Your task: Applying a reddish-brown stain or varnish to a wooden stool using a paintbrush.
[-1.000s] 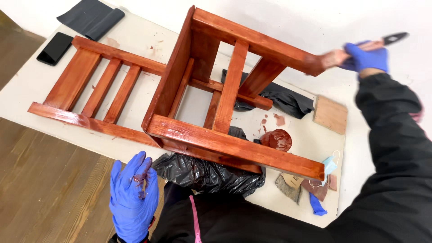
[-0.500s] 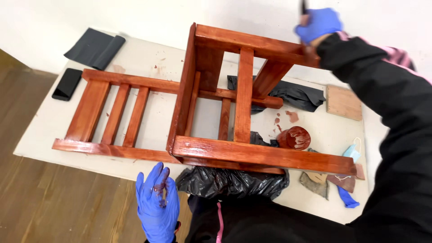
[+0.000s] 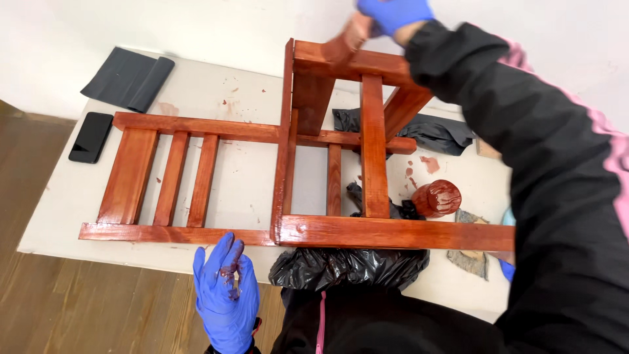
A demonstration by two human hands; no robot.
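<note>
Wooden chair: on its side atop the white table, glossy red stain over all visible rails. Right hand at its far leg, grip unclear. Left hand open, empty, below the near rail.

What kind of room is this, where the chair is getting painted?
Probably a home workroom or makeshift craft spot. A red-stained wooden chair lies on a stain-spattered white table, with a stain-covered jar, black plastic bags, and a hand in a blue glove.
</note>
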